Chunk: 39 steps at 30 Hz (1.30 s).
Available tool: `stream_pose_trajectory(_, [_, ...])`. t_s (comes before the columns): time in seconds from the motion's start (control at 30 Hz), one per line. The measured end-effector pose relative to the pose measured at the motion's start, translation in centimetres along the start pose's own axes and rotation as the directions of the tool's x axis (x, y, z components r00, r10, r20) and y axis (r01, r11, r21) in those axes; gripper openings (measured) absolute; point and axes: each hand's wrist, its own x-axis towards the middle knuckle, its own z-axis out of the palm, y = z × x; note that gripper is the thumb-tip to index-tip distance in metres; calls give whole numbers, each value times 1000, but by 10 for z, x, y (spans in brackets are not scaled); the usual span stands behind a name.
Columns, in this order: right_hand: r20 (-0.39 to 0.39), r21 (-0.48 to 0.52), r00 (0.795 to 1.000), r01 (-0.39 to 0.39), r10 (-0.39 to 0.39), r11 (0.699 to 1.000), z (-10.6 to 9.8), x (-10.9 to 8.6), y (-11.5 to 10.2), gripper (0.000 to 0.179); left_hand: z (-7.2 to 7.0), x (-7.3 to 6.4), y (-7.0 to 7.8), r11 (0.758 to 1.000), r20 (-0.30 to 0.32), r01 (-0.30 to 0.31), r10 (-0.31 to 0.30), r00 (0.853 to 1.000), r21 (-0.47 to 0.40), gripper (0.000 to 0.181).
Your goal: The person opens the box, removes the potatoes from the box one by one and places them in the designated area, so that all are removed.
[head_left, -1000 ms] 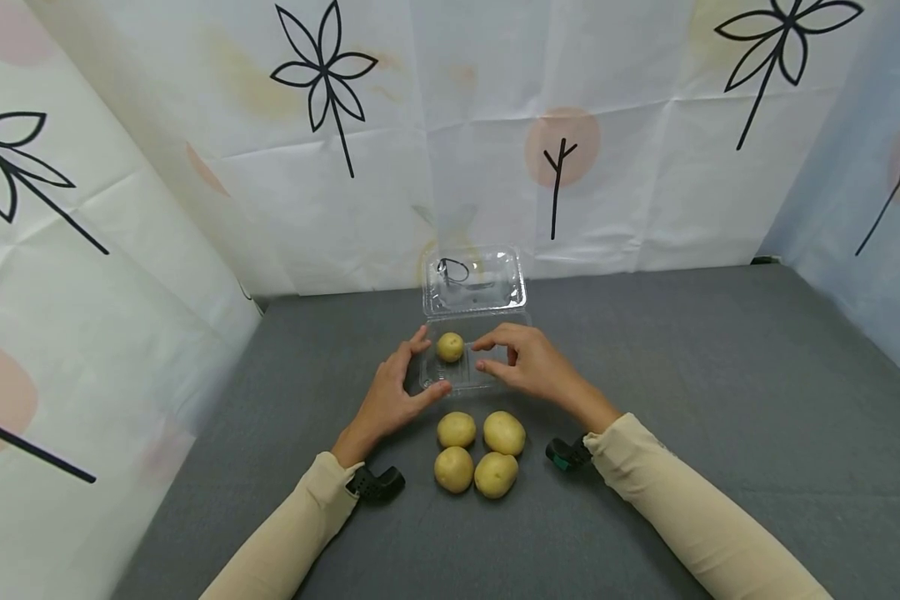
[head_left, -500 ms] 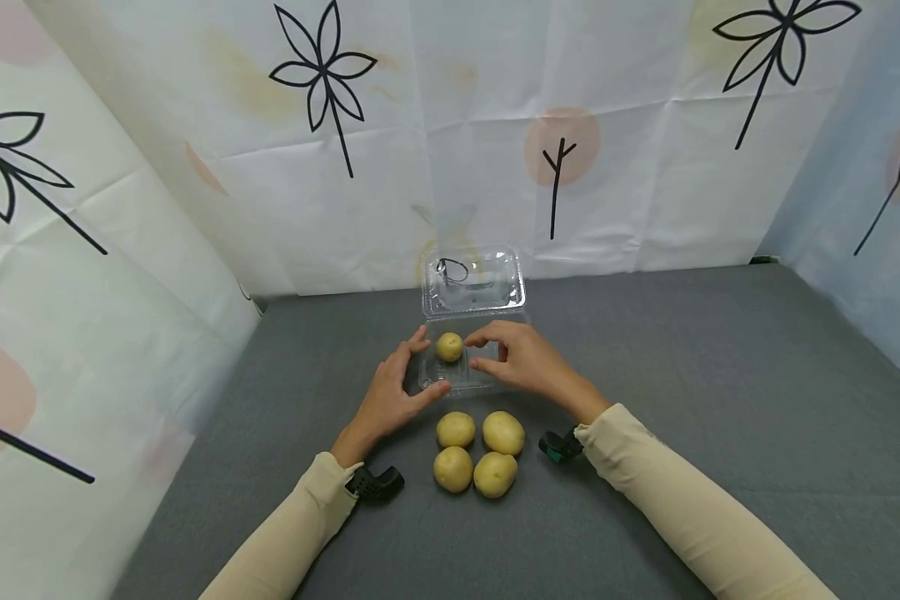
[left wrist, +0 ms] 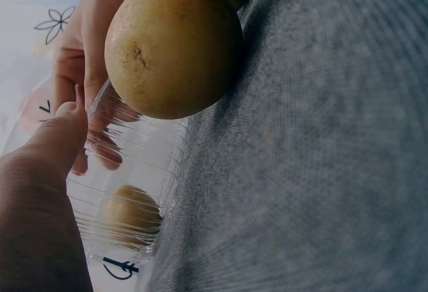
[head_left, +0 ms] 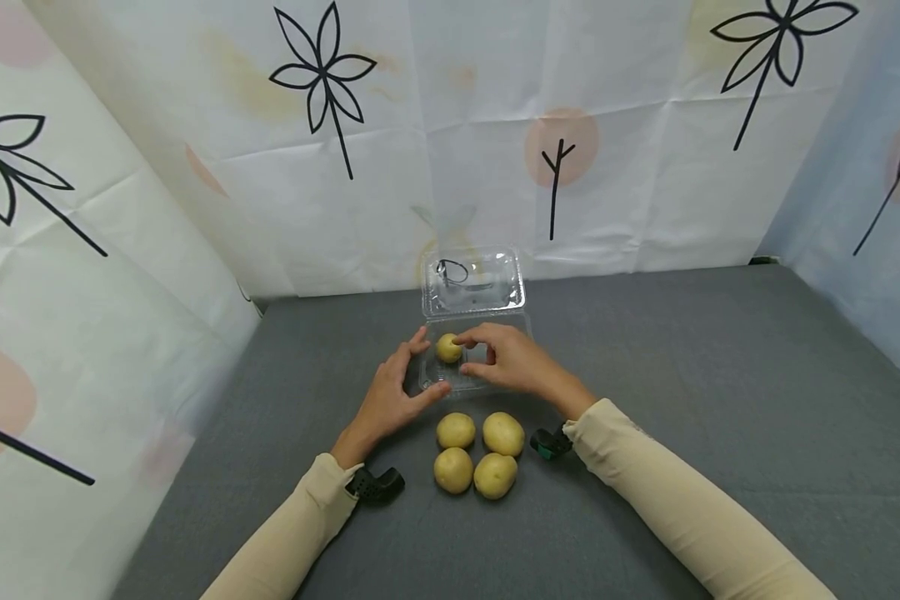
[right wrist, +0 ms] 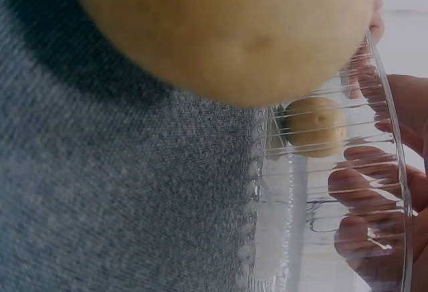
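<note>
One small yellow potato [head_left: 447, 350] lies in the left part of a clear plastic clamshell box [head_left: 427, 382], whose lid [head_left: 502, 279] stands raised at the back. My left hand [head_left: 390, 396] rests at the box's left side, fingers spread and thumb along the near rim. Over the inside of the box, my right hand [head_left: 521, 358] has its thumb and fingers parted; its index fingertip overlaps the potato's right edge. In the right wrist view, the curved fingers [right wrist: 354, 235] show through the box's ribbed wall, and the small potato [right wrist: 314, 128] sits beyond.
Several larger potatoes stand grouped in front of the box, among them a back right potato [head_left: 504, 433] and a front left potato [head_left: 453, 470]. Grey cloth [head_left: 682, 400] covers the table, with a printed white curtain [head_left: 630, 192] behind.
My right hand has moved left across the box, bringing its fingertips up to the small potato. The left hand, the box and the potatoes have stayed in place.
</note>
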Motion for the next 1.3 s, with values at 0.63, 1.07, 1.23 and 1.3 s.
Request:
stream_pose_trajectory(0.63, [67, -63, 997, -41, 45, 997, 7, 13, -1, 54, 1, -1, -2, 1000, -3, -12, 12, 1000, 3, 80])
stream_pose_trajectory(1.07, [111, -81, 989, -90, 99, 993, 5, 16, 0, 60, 0, 0, -3, 1000, -13, -28, 28, 1000, 2, 82])
stream_pose_trajectory(1.23, [137, -44, 985, -101, 106, 994, 1, 20, 2, 62, 0, 0, -2, 1000, -11, -30, 30, 999, -3, 83])
stream_pose_trajectory(1.3, [140, -38, 984, -102, 106, 994, 0, 22, 3, 62, 0, 0, -1, 999, -13, -35, 35, 999, -9, 84])
